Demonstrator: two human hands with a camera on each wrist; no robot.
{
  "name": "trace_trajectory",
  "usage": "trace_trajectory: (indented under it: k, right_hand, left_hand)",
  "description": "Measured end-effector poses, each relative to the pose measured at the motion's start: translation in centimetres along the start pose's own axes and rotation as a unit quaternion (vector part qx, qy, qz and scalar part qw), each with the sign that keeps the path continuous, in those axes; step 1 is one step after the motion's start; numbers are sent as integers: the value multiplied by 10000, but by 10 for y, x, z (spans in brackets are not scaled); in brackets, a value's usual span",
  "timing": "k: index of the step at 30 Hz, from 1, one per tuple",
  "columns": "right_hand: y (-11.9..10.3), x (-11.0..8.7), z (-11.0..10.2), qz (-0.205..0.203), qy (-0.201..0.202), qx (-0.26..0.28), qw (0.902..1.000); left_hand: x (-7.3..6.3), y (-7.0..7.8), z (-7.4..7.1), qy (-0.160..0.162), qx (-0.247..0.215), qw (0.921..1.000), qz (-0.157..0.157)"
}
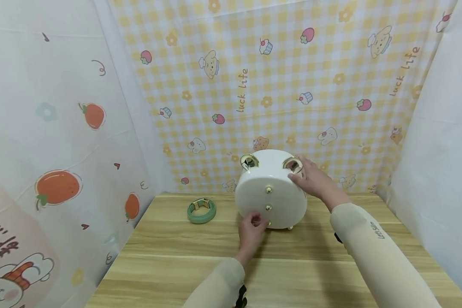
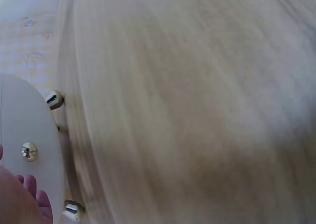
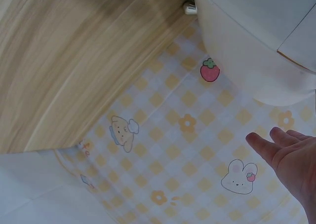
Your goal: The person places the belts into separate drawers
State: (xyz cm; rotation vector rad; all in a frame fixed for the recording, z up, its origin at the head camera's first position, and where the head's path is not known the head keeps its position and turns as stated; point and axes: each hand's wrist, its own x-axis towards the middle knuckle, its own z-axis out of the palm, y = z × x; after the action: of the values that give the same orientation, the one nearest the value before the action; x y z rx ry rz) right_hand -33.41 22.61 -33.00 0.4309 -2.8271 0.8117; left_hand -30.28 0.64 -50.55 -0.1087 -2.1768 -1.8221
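A white round-faced box (image 1: 254,199) stands on the table, with two gold-rimmed rings on top, a column of gold knobs down its front and small gold feet. My left hand (image 1: 251,233) is at the box's lower front, loosely curved, fingertips beside the lowest knob. In the left wrist view that knob (image 2: 28,151) shows uncovered just above the fingers. My right hand (image 1: 312,177) rests at the box's upper right, thumb on the front edge beside the right ring (image 1: 293,164); its other fingers are mostly behind. Straight fingers (image 3: 264,147) show in the right wrist view.
A coiled green belt (image 1: 202,217) with a gold buckle lies left of the box. The wooden table (image 1: 169,265) runs back to a checked cloth (image 1: 277,124). White cloth hangs along both sides.
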Motion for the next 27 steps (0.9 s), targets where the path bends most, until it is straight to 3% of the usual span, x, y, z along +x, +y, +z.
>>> trace_trajectory:
  k: [12, 19, 27]
  right_hand:
    - [-2, 0, 2, 7, 12, 42, 10000]
    - [-3, -1, 2, -9, 55, -49, 10000]
    - [-3, -2, 0, -4, 27, -51, 10000]
  left_hand:
    - [-6, -17, 9, 103, 337, 9993, -92]
    - [-6, -18, 18, 135, 309, 9991, -248]
    - [-5, -18, 25, 461, 451, 9977, -206]
